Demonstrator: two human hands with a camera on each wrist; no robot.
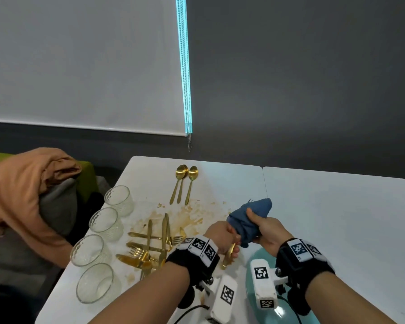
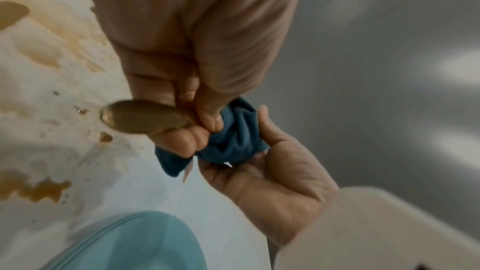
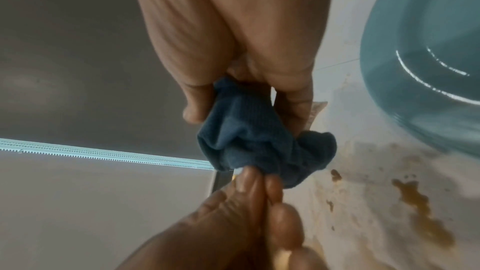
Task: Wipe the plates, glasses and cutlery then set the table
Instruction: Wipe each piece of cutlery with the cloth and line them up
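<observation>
White bench (image 1: 325, 218) in front of me, brown spill smeared over its left half. Teal plate (image 1: 267, 258) at the near edge, mostly under my wrists. Four glasses (image 1: 107, 223) in a row down the left edge, all upright. Dirty gold cutlery pile (image 1: 150, 246) just right of the glasses, lying in the spill, knives and forks crossed. Three gold spoons (image 1: 184, 183) at the far side, handles pointing near, apart from the pile, probably the done ones. My right hand (image 1: 265, 228) is wrapped around the blue cloth (image 1: 250, 218), thumb on top, cloth bunched tight. My left hand (image 1: 220, 239) is curled around a gold spoon (image 2: 140, 117), bowl sticking out the near side; handle runs far-right straight into the cloth, so its long axis lines up hand to hand. Hands touching, both above the bench near the plate. Handle hidden inside the cloth, can't tell how deep. Judgement: mid-wipe of this spoon's handle; next is a pull along that axis, then over to the far spoons, left hand nearer those.
</observation>
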